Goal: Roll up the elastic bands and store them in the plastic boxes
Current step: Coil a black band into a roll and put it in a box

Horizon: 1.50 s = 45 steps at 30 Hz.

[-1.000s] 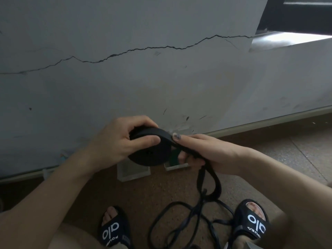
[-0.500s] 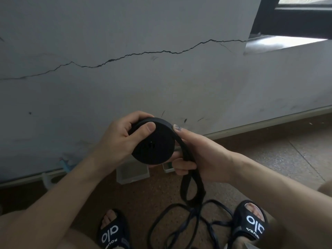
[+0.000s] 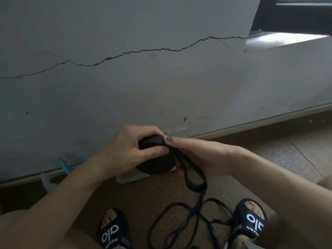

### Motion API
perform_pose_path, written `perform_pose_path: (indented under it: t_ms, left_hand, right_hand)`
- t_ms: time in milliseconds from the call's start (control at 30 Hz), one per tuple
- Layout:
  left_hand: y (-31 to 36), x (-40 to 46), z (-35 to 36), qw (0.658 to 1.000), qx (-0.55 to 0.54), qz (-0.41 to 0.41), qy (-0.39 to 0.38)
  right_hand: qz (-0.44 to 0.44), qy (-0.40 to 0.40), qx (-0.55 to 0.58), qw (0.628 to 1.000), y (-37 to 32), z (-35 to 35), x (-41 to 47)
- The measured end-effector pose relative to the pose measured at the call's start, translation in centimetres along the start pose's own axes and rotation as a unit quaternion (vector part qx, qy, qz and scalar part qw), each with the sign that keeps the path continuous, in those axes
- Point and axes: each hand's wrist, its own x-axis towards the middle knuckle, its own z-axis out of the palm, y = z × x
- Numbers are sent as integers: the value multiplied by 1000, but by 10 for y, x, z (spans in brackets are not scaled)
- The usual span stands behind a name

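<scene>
My left hand point(image 3: 129, 150) grips a thick black roll of elastic band point(image 3: 158, 164), thumb across its flat face and fingers over its top. My right hand point(image 3: 203, 155) holds the loose black strand where it leaves the roll, thumb pressing it onto the roll's top edge. The unrolled band point(image 3: 195, 184) hangs in a loop below the right hand and trails into a tangle of black bands point(image 3: 181, 223) on the floor between my feet. A clear plastic box point(image 3: 129, 177) stands on the floor behind the roll, mostly hidden by it.
A cracked grey wall point(image 3: 143, 87) rises just beyond my hands, with a skirting strip along the brown speckled floor point(image 3: 287, 151). Two feet in black sandals, one at the left point(image 3: 113, 229) and one at the right point(image 3: 251, 218), flank the tangle. A clear plastic piece point(image 3: 47, 182) lies at the wall's foot on the left.
Both hands have dropped slightly with the roll. My left thumb has slid across the roll's face, my right thumb now presses the strand on top, and the hanging loop has shortened.
</scene>
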Motion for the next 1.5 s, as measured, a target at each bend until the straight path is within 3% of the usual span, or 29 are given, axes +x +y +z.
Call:
perform_pose_path:
  t_ms: [133,267,333,567,767,967,1100,1267,1500]
  left_hand:
    - [1,-3,-4,998,-56,-20,24]
    - [-1,-2,1,997,72,8,-40]
    - [-2,-1,4,995,87,32,-44]
    - [-4,-2,-1,1000,-22,-2,19]
    - [-5,3,0,1000,-8,-12,8]
    - [-12,9,-6,995,-42,-58,75]
    - [-15,10,-9,987,-90,-95,93]
    - [-17,14,-5,958,-199,-143,149]
    - [-17,20,9,909,-287,-210,218]
  right_hand:
    - [-8,-13,30,999,-2,-2,-2]
    - [6,72,-32,997,1,8,3]
    - [24,85,-66,994,1,9,5]
    - [-14,59,-42,997,-1,6,0]
    - [-13,68,-51,996,1,7,3]
    - [-52,94,-1,994,0,11,4]
    - [-148,206,-67,965,-3,7,1]
    - [-284,248,-125,918,3,18,1]
    - [-342,341,-161,861,21,33,19]
